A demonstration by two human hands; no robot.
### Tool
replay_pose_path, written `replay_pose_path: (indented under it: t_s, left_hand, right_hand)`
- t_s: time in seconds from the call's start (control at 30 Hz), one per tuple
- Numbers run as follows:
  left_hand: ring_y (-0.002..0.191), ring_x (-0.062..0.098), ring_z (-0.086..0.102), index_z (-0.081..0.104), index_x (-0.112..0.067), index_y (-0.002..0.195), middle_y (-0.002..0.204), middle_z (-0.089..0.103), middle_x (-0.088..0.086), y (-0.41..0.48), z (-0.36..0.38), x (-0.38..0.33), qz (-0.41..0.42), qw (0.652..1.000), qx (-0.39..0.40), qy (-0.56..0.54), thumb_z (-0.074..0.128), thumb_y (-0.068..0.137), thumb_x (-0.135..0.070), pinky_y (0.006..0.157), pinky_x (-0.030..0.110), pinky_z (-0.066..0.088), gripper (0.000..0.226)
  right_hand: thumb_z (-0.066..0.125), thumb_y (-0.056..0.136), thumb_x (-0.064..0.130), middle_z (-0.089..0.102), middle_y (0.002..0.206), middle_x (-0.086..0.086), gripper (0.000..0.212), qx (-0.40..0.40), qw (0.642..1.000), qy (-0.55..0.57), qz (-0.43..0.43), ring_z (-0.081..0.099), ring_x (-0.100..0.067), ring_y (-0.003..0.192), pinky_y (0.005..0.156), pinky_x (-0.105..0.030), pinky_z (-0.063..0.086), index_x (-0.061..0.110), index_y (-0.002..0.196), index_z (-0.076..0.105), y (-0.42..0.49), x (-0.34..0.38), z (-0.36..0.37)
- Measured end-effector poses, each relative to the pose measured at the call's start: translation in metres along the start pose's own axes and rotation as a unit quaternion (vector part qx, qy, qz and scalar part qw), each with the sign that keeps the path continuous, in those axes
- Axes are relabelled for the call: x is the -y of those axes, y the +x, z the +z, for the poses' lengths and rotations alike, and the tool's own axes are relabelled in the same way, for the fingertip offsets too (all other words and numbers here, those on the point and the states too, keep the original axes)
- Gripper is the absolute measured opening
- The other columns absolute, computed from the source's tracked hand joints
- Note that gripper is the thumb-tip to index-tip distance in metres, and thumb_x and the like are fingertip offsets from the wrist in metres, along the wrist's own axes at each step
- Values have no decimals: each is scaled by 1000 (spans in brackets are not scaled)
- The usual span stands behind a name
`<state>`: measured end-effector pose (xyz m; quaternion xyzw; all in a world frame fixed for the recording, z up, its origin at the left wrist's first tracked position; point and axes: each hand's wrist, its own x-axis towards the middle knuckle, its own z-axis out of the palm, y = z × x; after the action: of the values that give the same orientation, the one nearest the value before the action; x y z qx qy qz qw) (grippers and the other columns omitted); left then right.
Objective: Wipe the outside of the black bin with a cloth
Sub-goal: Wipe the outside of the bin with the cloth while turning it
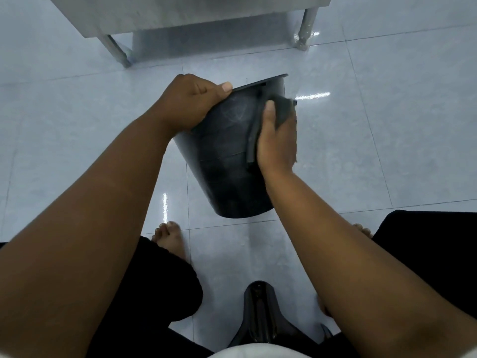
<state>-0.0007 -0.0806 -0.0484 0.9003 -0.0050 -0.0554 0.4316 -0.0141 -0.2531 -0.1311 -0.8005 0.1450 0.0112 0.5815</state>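
- Between the two hands, the black bin [232, 161] is held tilted, its mouth turned away from the person and its base nearest the knees; whether the base touches the floor [77, 125] cannot be told
- Left hand [191, 104]: clamped on the bin's upper wall at the left side, fingers curled, thumb lying along the rim
- Right hand [277, 143]: laid flat against the bin's right wall, thumb straight, pressing the cloth [282, 109] onto the outside surface
- Cloth: dark grey, showing beyond the right fingertips near the rim, with a folded strip running down just beside the right thumb
- Beyond both hands, a metal table [180, 16] stands on the pale tiled floor, one leg [307, 24] far off past the right hand
- Below the left forearm, a bare foot [169, 241] rests on the tiles
- Nearer than the right elbow, a glossy black object [258, 313] sits between the knees
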Motion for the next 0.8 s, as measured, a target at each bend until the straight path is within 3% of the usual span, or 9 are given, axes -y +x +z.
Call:
replay_pose_path:
  t_s: [0.07, 0.2, 0.27, 0.33, 0.43, 0.53, 0.63, 0.7, 0.8]
  left_hand:
    - [61, 24, 50, 64, 10, 77, 72, 58, 34, 2, 1, 1, -8, 1000, -2, -1, 51, 97, -48, 58, 23, 40, 63]
    - [61, 15, 47, 66, 4, 71, 63, 54, 13, 6, -3, 1, -36, 999, 7, -21, 54, 95, -49, 57, 22, 37, 59]
    - [62, 9, 53, 69, -5, 69, 64, 61, 3, 7, -3, -1, -39, 999, 11, -36, 55, 96, -45, 62, 21, 41, 51]
    - [66, 13, 53, 68, 1, 73, 68, 61, 8, 7, -2, -1, -40, 998, 22, -41, 54, 95, -47, 67, 25, 41, 54]
    - [73, 13, 64, 76, -11, 80, 79, 73, 7, 0, -5, 0, -65, 994, 51, -74, 54, 97, -44, 75, 28, 47, 43]
    - [80, 8, 67, 77, -15, 85, 85, 75, 3, -4, -7, 1, -83, 991, 70, -78, 52, 98, -40, 78, 26, 47, 38]
    - [79, 8, 66, 77, -14, 86, 85, 75, 1, -6, -1, -2, -99, 989, 89, -70, 52, 98, -35, 77, 26, 46, 34]
    - [76, 10, 62, 73, -5, 85, 80, 71, 1, -9, 5, 0, -118, 985, 88, -86, 52, 95, -36, 76, 27, 43, 39]
    - [81, 18, 56, 67, 1, 92, 84, 63, 9, -11, 6, -2, -144, 982, 76, -97, 49, 85, -41, 79, 34, 39, 47]
  right_hand:
    - [41, 95, 64, 19, 169, -13, 86, -13, 976, -117, -185, 20, -29, 156, 126, -47, 20, 12, 161, 23, -18, 4, 9]
    - [57, 97, 53, 31, 165, -15, 73, 58, 774, -364, -515, 23, -39, 154, 125, -54, 11, 15, 156, 39, -50, -27, 15]
    - [59, 95, 55, 36, 163, -9, 73, 79, 726, -381, -567, 27, -35, 153, 125, -53, 12, 17, 155, 41, -49, -36, 9]
    - [61, 92, 61, 35, 163, -10, 83, 66, 758, -360, -539, 26, -35, 153, 126, -52, 13, 15, 156, 38, -39, -39, 2]
    - [58, 88, 71, 22, 167, -16, 100, 40, 853, -307, -420, 17, -37, 156, 127, -52, 16, 9, 159, 25, -19, -37, -12]
    - [52, 91, 67, 22, 169, -3, 92, 91, 974, -101, -179, 22, -22, 156, 124, -37, 25, 18, 163, 20, 14, -18, -29]
    - [38, 91, 75, 44, 158, 7, 75, 123, 989, 52, 67, 41, -19, 145, 122, -34, 27, 35, 154, 41, 52, 3, -41]
    - [30, 92, 72, 45, 158, 6, 72, 104, 993, -2, 51, 42, -20, 145, 122, -41, 30, 38, 155, 39, 53, 12, -39]
    - [32, 94, 67, 22, 169, -5, 85, 74, 974, -141, -159, 23, -23, 155, 126, -42, 22, 18, 162, 21, 23, 17, -24]
